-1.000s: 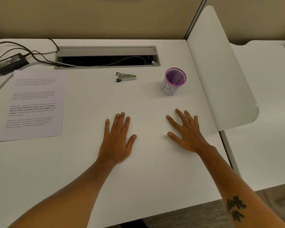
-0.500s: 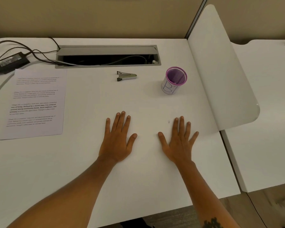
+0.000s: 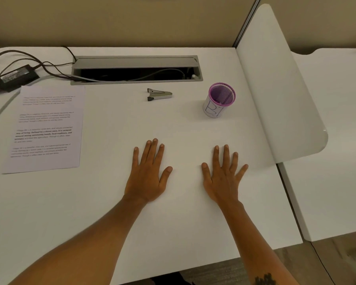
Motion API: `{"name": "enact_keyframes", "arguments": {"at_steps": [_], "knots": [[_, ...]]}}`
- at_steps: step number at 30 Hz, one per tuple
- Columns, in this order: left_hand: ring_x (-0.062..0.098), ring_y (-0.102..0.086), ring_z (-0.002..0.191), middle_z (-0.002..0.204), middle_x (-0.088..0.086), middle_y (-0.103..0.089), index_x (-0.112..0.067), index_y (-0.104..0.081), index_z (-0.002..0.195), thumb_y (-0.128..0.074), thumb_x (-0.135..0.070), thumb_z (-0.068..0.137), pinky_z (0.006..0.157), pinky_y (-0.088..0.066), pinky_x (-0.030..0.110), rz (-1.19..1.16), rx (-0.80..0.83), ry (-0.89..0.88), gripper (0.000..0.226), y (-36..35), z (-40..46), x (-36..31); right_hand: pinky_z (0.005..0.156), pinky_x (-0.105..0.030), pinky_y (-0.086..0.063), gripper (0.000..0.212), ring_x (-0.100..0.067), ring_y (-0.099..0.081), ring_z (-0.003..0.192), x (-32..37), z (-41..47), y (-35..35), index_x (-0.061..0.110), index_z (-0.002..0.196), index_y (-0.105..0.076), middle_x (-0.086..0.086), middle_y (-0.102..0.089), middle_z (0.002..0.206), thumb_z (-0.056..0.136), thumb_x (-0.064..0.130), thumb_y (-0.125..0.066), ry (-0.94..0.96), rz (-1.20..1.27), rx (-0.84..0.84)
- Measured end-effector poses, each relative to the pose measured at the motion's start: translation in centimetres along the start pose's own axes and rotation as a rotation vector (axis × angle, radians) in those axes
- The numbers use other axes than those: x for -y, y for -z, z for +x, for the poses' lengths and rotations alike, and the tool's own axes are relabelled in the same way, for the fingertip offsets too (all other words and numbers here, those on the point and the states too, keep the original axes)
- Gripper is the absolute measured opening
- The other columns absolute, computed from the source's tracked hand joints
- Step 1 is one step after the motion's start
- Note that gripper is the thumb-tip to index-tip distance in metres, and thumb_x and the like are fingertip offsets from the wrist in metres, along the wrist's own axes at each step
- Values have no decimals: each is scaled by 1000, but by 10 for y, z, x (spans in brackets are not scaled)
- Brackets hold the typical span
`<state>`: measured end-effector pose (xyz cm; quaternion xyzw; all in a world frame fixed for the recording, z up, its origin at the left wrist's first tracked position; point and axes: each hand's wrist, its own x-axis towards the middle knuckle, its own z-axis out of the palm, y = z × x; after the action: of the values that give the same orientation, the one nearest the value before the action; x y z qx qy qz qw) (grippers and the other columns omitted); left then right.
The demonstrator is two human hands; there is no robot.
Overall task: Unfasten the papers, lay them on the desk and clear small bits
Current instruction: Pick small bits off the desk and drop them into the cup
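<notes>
Printed papers point(image 3: 45, 128) lie flat on the left of the white desk point(image 3: 173, 233). A metal staple remover point(image 3: 159, 94) rests near the back middle. To its right stands a purple mesh cup point(image 3: 220, 100) with a paper label. My left hand point(image 3: 148, 173) and my right hand point(image 3: 222, 177) lie palm down on the desk's middle, fingers spread, holding nothing, well in front of the remover and cup.
A grey cable tray point(image 3: 136, 69) is sunk into the desk's back. A black power adapter point(image 3: 17, 76) with cables sits at the back left. A white divider panel point(image 3: 275, 83) rises along the right edge, with another desk point(image 3: 337, 140) beyond it.
My right hand has turned from pointing left to pointing straight ahead and shifted slightly left and nearer to me. My left hand stays where it was.
</notes>
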<state>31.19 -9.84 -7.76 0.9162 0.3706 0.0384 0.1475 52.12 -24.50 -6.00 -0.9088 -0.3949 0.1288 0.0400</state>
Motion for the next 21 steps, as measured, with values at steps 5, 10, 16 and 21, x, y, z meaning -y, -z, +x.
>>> {"name": "enact_keyframes", "arguments": {"at_steps": [5, 10, 16, 21], "knots": [[25, 0, 168, 182, 8, -4, -16, -11, 171, -17, -61, 109, 135, -7, 61, 2, 3, -2, 77, -1, 0, 0, 125, -69, -15, 73, -34, -27, 155, -5, 19, 11, 23, 164, -29, -8, -32, 167, 102, 53, -53, -6, 107, -120], [25, 0, 168, 182, 8, -4, -16, -11, 171, -16, -61, 109, 135, -7, 61, -7, 6, -4, 77, -1, 0, 1, 105, -56, -46, 46, -31, -54, 125, -20, 34, 20, 26, 129, -74, 1, -67, 132, 86, 39, -84, 68, 318, -308], [24, 1, 168, 182, 8, -3, -17, -11, 172, -15, -62, 109, 135, -6, 61, -20, -2, -4, 77, -1, 0, 1, 97, -53, -47, 22, -26, -60, 114, -21, 48, 26, 31, 103, -83, 9, -73, 116, 83, 38, -87, 110, 340, -316], [25, 0, 168, 182, 8, -4, -17, -11, 172, -15, -61, 109, 135, -7, 61, -18, 3, -2, 77, 0, 0, 1, 97, -51, -45, 15, -23, -61, 112, -16, 48, 27, 32, 98, -85, 10, -75, 111, 84, 38, -84, 101, 327, -324]]}}
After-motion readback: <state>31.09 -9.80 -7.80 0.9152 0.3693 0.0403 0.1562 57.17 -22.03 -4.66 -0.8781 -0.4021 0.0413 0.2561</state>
